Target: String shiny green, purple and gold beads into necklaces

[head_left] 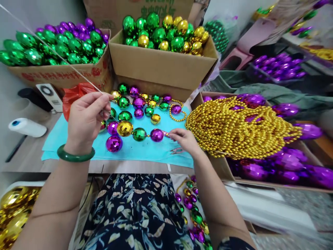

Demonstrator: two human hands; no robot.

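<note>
My left hand (90,119), with a green bangle (76,153) at the wrist, pinches a thin white string (75,69) that runs up to the upper left. From below its fingers the string leads down to a row of shiny faceted beads: a gold bead (125,128), a green bead (139,134) and a purple bead (156,135). Just right of the purple bead my right hand (185,139) pinches the strand's end. What exactly lies between those fingertips is too small to tell. Small metal snips (177,151) lie below the right hand on the blue cloth (145,152).
Loose beads and a finished-looking strand (139,101) lie behind my hands. Cardboard boxes of beads stand at the back (163,66) and left (62,74). Gold bead chains (241,128) heap over a box of purple beads at right. A white thread spool (27,127) lies left.
</note>
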